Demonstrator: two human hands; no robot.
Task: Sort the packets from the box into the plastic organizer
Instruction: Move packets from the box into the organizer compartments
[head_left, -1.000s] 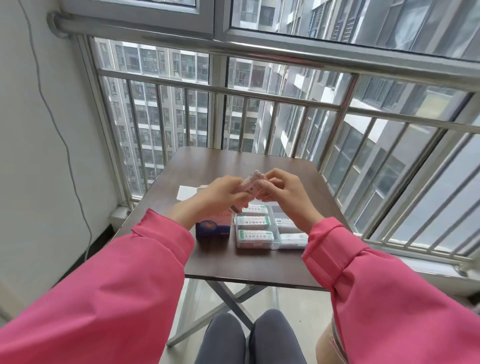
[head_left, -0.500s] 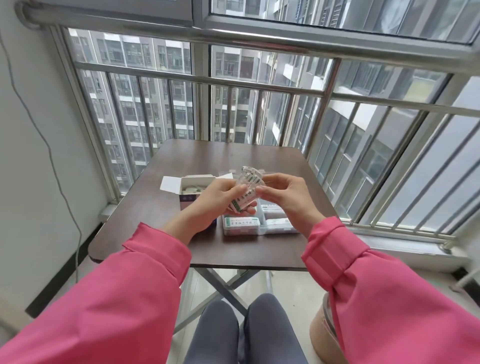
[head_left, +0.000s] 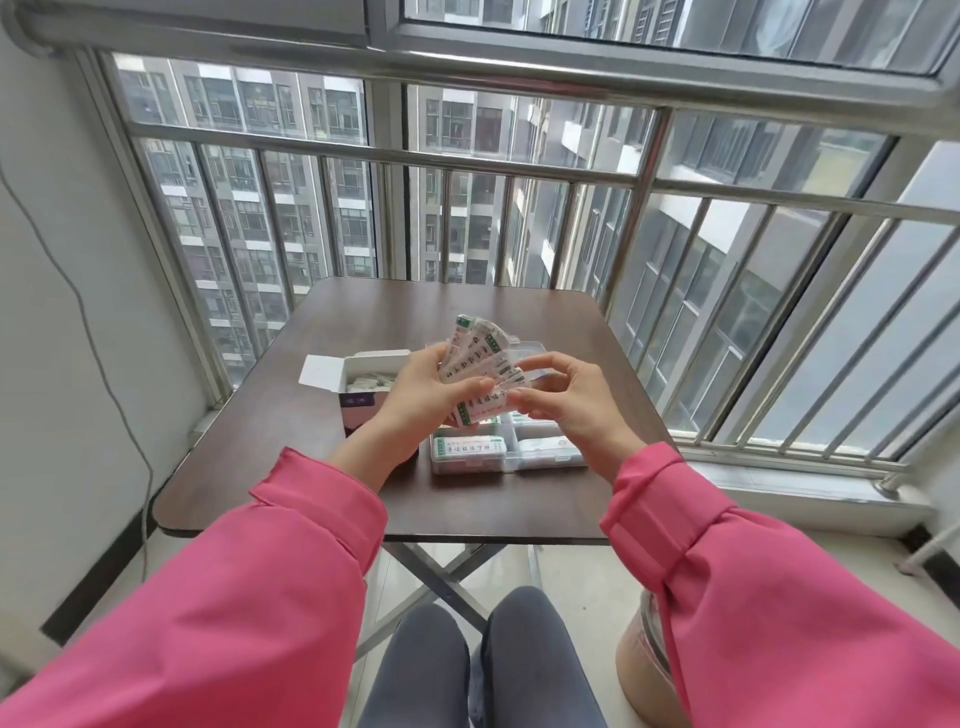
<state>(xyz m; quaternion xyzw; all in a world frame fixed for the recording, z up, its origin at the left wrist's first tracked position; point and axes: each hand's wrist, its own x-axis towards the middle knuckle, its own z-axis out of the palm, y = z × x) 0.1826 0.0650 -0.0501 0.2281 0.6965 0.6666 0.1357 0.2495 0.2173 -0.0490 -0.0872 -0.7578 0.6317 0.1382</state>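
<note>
On brown table (head_left: 322, 441): one box (head_left: 363, 384), one organizer (head_left: 467, 462), several fanned packets (head_left: 480, 364).

A dark brown folding table (head_left: 363, 312) stands against a barred window (head_left: 519, 156) facing grey apartment blocks (head_left: 249, 218), a white wall (head_left: 62, 312) with a dangling cable (head_left: 88, 322) at its left edge.

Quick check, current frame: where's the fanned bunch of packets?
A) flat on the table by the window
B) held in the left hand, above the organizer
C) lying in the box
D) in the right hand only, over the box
B: the left hand grips the fanned packets in the air above the organizer, while the right hand pinches at one of them.
</note>
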